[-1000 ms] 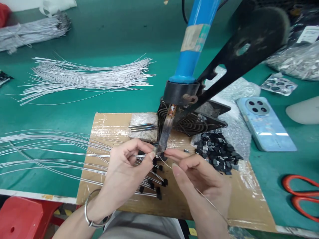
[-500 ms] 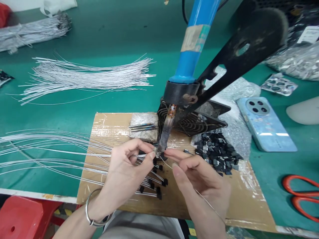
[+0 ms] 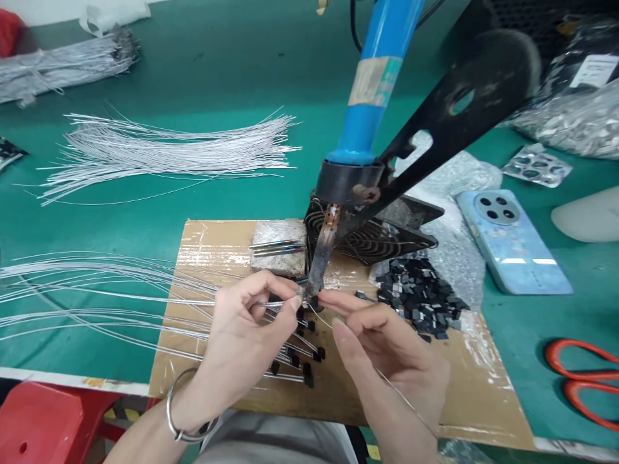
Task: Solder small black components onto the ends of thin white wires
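My left hand (image 3: 246, 332) pinches the end of a thin silver wire (image 3: 145, 300) and holds it at the tip of a blue-handled soldering iron (image 3: 338, 187) fixed in a black stand. My right hand (image 3: 387, 351) pinches a strand of solder wire (image 3: 401, 396) and feeds its end to the same tip from the right. Just below the tip, several wires with small black parts on their ends (image 3: 302, 361) lie on a taped cardboard sheet (image 3: 474, 380).
A pile of small black parts (image 3: 420, 296) lies right of the iron, beside a light blue phone (image 3: 512, 241). Loose silver wires (image 3: 159, 148) fan out at the back left. A small black fan (image 3: 377, 235) sits behind the iron. Red-handled scissors (image 3: 585, 380) lie at the right edge.
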`<state>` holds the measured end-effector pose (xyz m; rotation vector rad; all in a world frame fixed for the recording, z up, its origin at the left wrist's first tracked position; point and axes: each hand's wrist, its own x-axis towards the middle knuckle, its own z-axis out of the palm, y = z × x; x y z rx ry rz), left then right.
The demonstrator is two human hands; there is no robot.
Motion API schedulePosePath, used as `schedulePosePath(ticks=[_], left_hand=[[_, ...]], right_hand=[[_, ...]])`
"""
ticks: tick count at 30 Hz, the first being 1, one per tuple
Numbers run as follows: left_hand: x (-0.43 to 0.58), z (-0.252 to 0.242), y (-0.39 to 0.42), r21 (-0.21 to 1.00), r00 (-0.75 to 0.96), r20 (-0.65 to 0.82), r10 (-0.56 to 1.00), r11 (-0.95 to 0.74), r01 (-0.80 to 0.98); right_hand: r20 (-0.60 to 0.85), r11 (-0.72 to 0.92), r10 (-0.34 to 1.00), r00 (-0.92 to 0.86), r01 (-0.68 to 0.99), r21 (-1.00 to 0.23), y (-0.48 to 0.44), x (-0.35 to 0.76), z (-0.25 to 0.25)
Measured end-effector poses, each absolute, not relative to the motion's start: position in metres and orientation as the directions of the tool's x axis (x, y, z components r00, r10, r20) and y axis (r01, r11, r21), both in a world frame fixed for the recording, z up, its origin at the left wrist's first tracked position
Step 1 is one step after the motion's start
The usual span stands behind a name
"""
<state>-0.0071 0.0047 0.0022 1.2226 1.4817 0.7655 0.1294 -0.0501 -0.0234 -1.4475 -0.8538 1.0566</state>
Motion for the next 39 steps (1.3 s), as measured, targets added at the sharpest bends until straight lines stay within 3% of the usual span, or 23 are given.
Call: schedulePosePath(ticks=[11, 39], left_hand=[[-0.0062, 0.0003, 0.0061, 0.901, 0.028, -0.347, 0.937, 0.325, 0.288], [-0.0074, -0.0008, 0.0036, 0.915, 0.031, -0.313, 0.949, 0.292, 0.279]], right_hand=[[-0.101, -0.12, 0.934, 0.344, 0.033, -0.992, -0.0487, 0.1312, -0.0241], [-0.091, -0.096, 0.93, 0.356, -0.004, -0.995, -0.0501, 0.1286, -0.025]])
